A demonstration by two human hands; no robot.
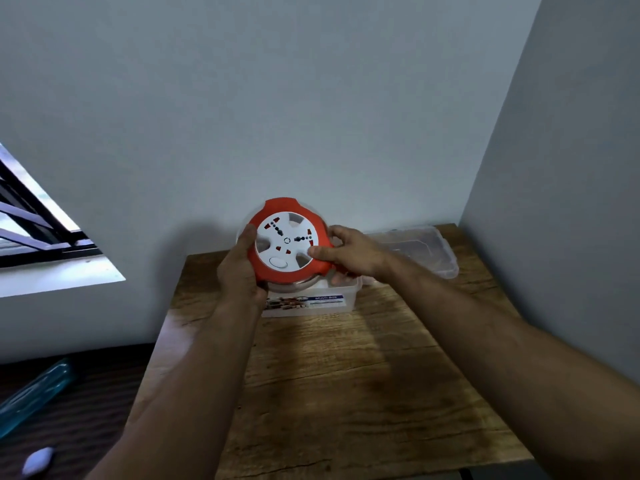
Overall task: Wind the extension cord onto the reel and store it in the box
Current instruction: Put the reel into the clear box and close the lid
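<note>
Both hands clamp the reel (287,241) by its rim: left hand (242,263) curls round one edge, right hand (349,254) pinches the opposite edge, thumb on the white face. Reel sits between the palms, tilted toward the camera, no loose cord in view. Box (311,299) lies directly beneath the grip (lid (419,247) off, beyond the right hand). Level the reel, then lower it straight in.

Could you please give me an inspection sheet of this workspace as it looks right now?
Surface: wooden table, in a wall corner.
Job's things: orange-and-white reel held above clear box; clear lid lies behind, to the right.
Clutter: blue bottle and small white object on the dark surface at left.
Grippers: left hand and right hand both grip the reel's rim.
Cables: no loose cord seen.
Surroundings: grey walls, window at left.
</note>
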